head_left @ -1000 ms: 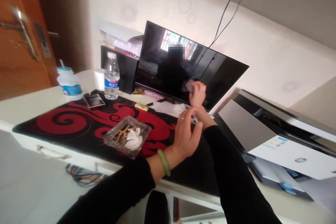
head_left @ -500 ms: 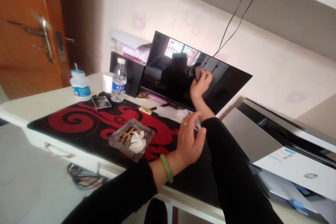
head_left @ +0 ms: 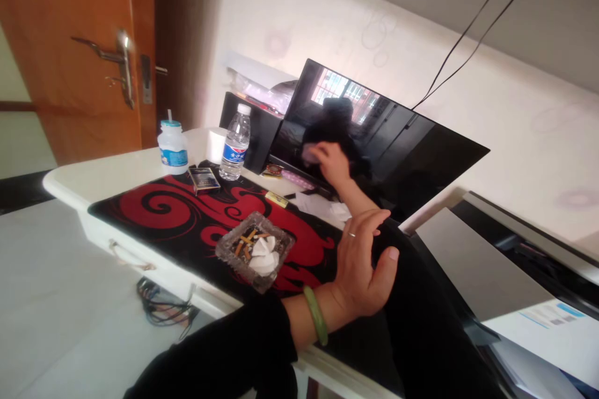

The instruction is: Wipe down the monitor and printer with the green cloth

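My right hand reaches out to the lower left part of a dark monitor, its fingers bent against the glass. A blurred patch shows at the fingertips; whether it is a held thing or a reflection is unclear. Nearer to me, my left hand is raised over the desk mat, fingers extended and thumb apart, holding nothing. It wears a ring and a green bangle. Left of it, a glass ashtray holds cigarette butts and crumpled white tissue.
A water bottle, a blue-capped bottle with a straw, a white roll and a cigarette pack stand or lie at the desk's far left. A yellow lighter lies before the monitor. A printer occupies the right side.
My right hand has moved left and down across the monitor screen. The whole view has shifted, so the desk things appear farther right. My left hand stays raised, fingers extended.
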`<state>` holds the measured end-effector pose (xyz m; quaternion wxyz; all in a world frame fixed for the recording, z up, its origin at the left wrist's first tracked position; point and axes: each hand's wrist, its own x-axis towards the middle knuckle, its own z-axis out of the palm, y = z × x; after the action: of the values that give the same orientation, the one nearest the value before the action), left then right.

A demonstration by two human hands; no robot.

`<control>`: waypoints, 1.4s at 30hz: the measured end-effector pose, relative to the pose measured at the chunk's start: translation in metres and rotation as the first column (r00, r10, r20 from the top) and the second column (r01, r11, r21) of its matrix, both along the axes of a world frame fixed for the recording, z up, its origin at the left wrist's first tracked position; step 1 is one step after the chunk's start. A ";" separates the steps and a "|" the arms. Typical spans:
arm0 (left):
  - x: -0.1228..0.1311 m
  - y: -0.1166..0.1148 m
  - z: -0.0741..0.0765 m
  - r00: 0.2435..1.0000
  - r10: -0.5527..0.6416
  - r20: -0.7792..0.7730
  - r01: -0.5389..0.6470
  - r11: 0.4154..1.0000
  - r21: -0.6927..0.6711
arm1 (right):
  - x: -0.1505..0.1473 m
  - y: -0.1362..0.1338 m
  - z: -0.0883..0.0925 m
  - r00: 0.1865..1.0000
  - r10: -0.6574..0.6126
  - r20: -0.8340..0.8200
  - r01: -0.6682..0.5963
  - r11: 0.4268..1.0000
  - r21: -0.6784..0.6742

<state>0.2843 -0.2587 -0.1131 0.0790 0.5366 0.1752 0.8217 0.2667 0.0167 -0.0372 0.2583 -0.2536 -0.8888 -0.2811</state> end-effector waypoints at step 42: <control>-0.017 -0.005 -0.033 0.882 0.304 -0.361 -0.309 0.950 0.043 | 0.350 -0.218 -0.030 0.693 -0.475 -0.543 0.262 0.867 -0.424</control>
<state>0.2675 -0.2637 -0.1463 -0.0813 0.6439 0.2757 0.7091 0.6171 -0.2012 -0.0673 0.4345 -0.5457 -0.7119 -0.0809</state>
